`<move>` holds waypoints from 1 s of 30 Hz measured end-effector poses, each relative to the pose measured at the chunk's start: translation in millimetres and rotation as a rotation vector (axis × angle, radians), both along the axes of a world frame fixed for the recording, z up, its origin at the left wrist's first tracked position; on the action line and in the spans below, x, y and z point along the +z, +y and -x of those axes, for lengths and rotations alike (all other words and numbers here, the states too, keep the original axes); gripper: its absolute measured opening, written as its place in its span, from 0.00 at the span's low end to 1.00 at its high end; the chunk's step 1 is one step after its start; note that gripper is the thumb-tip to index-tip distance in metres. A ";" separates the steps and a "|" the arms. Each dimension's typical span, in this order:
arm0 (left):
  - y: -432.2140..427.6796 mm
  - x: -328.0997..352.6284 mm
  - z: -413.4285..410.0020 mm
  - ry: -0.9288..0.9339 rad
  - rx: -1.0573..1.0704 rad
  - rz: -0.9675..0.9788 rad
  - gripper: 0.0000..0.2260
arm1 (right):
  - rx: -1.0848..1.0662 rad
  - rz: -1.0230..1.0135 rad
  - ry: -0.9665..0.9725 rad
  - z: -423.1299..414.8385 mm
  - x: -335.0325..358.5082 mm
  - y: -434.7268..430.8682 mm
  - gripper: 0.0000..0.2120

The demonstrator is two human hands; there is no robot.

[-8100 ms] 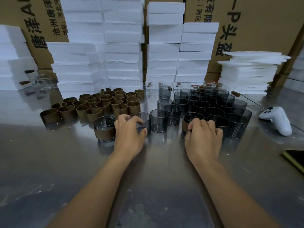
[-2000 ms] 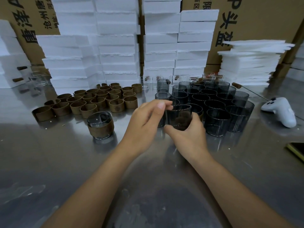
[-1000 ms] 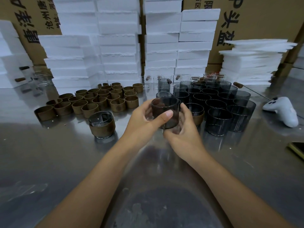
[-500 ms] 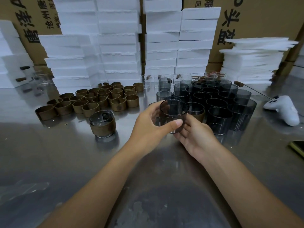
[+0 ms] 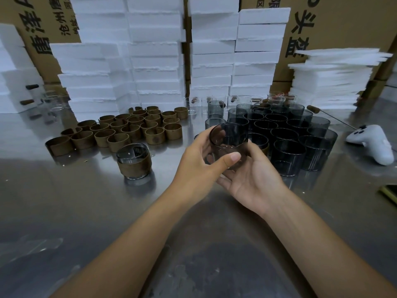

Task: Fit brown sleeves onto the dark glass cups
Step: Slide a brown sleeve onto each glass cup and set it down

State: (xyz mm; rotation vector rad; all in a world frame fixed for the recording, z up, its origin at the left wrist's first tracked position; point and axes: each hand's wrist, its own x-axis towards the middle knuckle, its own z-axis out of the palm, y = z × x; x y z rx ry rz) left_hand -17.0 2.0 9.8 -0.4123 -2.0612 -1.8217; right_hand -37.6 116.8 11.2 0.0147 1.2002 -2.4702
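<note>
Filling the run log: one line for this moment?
left hand: grips dark cup | right hand: cradles it from below | sleeved cup: upright on table

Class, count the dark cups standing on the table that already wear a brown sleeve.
2: one sleeved cup alone left of the left hand, a second sleeved cup half hidden behind the right hand; more may be hidden.

Black Chinese print is seen on cardboard cartons: "唐泽" and "沧州" are carried on the left carton [image 5: 50, 22], "头盔" on the right carton [image 5: 343, 20].
</note>
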 end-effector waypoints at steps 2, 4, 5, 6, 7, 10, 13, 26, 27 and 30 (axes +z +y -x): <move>-0.4 0.5 -0.7 0.014 -0.008 0.002 0.21 | 0.041 -0.009 -0.001 0.1 -1.2 -0.3 0.26; -1.1 1.1 -1.4 0.028 -0.009 0.015 0.20 | 0.081 -0.034 -0.006 -0.4 -1.7 -0.2 0.29; -1.4 1.5 -1.5 0.033 -0.010 0.024 0.20 | 0.099 -0.048 -0.010 -0.6 -1.8 -0.1 0.30; -1.7 1.5 -1.6 0.037 -0.011 0.031 0.20 | 0.112 -0.062 -0.015 -0.9 -2.0 0.1 0.31; -1.9 1.5 -1.5 0.039 -0.012 0.036 0.20 | 0.118 -0.078 -0.019 -0.8 -2.2 0.3 0.32; -3.3 1.7 -0.7 0.034 -0.010 0.043 0.22 | 0.119 -0.129 -0.038 -0.2 -3.3 1.7 0.32; -5.8 2.1 0.0 0.040 0.006 0.074 0.22 | 0.117 -0.170 -0.058 0.9 -3.6 3.4 0.31; -7.7 0.7 -0.3 0.063 0.028 0.173 0.25 | 0.008 -0.181 -0.097 2.6 -2.5 7.4 0.20; -7.5 0.5 -0.1 0.062 0.027 0.170 0.25 | -0.011 -0.167 -0.094 2.3 -1.7 7.3 0.19; -6.0 0.0 0.6 0.058 0.021 0.169 0.26 | -0.085 -0.124 -0.080 1.7 1.0 7.2 0.14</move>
